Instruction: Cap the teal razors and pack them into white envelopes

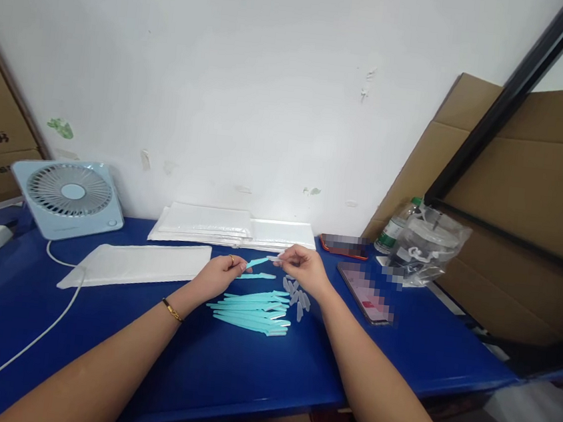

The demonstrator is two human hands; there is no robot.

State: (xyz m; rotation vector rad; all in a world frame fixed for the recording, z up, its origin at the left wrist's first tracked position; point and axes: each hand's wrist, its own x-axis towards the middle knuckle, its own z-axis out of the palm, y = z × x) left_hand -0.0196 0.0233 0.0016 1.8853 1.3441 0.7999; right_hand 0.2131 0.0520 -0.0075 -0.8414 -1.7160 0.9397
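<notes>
Left hand point(219, 277) pinching a turquoise razor point(257, 262), right hand point(303, 267) pinching a clear cap point(273, 258) at its tip, above the blue surface point(294, 380); fitting or removal, can't tell; either calls for steady alignment.

1. Tabletop point(244, 378): bare blue strip, open between the teal razors point(252, 312) and the front edge.
2. Left: white cable point(39, 340) curves across the surface; fan point(72, 192) stands behind it.
3. Back: envelope stack point(200, 222) and wall point(292, 105) limit reach.
4. Right: phone point(366, 294) lies low; bagged cup point(426, 246) and bottle point(392, 233) stand beyond. Bare surface in front of phone.
</notes>
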